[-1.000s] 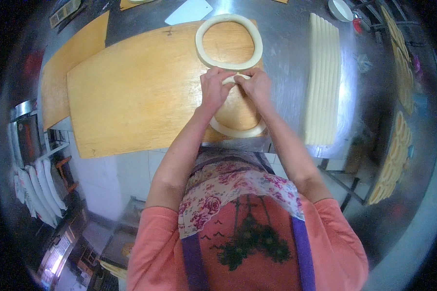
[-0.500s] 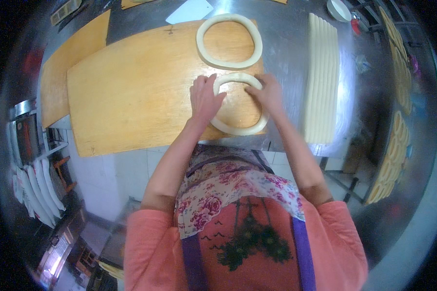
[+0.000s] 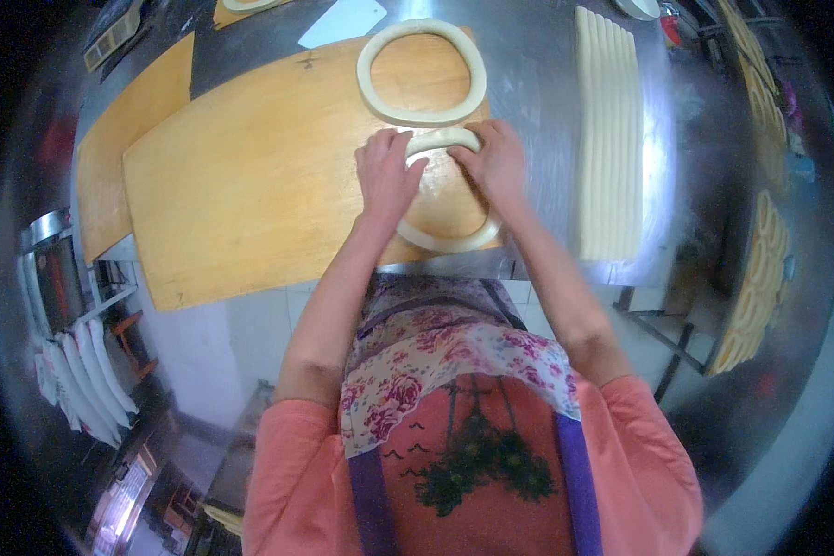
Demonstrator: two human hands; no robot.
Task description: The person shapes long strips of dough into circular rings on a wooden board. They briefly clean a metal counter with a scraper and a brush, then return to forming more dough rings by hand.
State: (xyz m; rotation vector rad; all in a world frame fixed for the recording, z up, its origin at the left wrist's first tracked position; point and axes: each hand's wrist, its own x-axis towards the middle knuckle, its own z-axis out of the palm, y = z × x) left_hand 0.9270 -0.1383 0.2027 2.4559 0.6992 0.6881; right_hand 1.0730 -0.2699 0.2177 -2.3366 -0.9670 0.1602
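Observation:
A pale dough ring (image 3: 447,246) lies on the wooden board (image 3: 250,176), close to its right end. My left hand (image 3: 386,176) grips the ring's upper left, thumb on the inner side and fingers outside. Around the upper right of the same ring my right hand (image 3: 499,167) is closed, its thumb also reaching inside. Between the hands the far arc of dough shows; the parts under my fingers are hidden. Just beyond sits a second dough ring (image 3: 426,118), untouched, on the board's far right corner.
Long dough strips (image 3: 609,139) lie side by side on the metal table to the right. A white scraper-like sheet (image 3: 343,23) rests beyond the board. Another wooden board (image 3: 139,139) lies at left. Boards of shaped dough rings (image 3: 760,278) stand on a far-right rack.
My right hand has shifted inward and slightly farther along the near ring, closer to my left hand. Both hands still hold that ring. The whole view has also shifted slightly.

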